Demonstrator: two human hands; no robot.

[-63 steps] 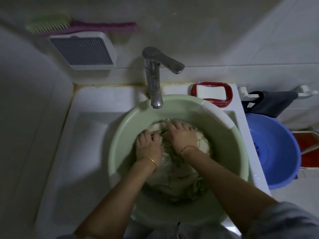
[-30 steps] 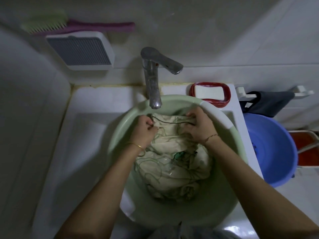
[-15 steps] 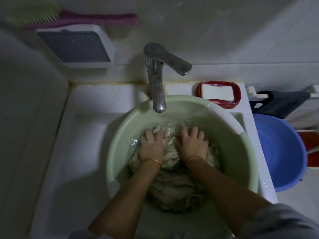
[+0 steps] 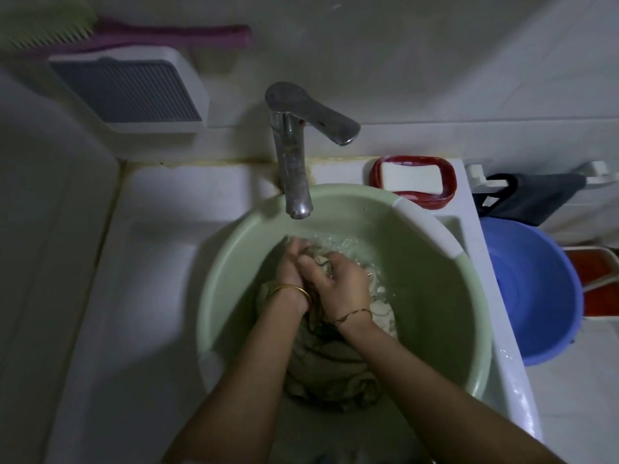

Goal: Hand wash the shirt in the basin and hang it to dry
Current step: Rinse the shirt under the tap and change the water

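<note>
Hands meet at the centre of the frame, inside the pale green basin (image 4: 418, 329). The left hand (image 4: 291, 272) and right hand (image 4: 338, 283) press together, fingers (image 4: 311, 264) clenched around a bunched fold of the wet shirt (image 4: 331, 366), which lies half under the water in the basin's lower middle. Above them a chrome tap (image 4: 294, 152) overhangs the rim. Right of the tap a soap bar (image 4: 412, 177) sits in a red dish (image 4: 447, 192); a blue tub (image 4: 536, 289) stands at far right.
</note>
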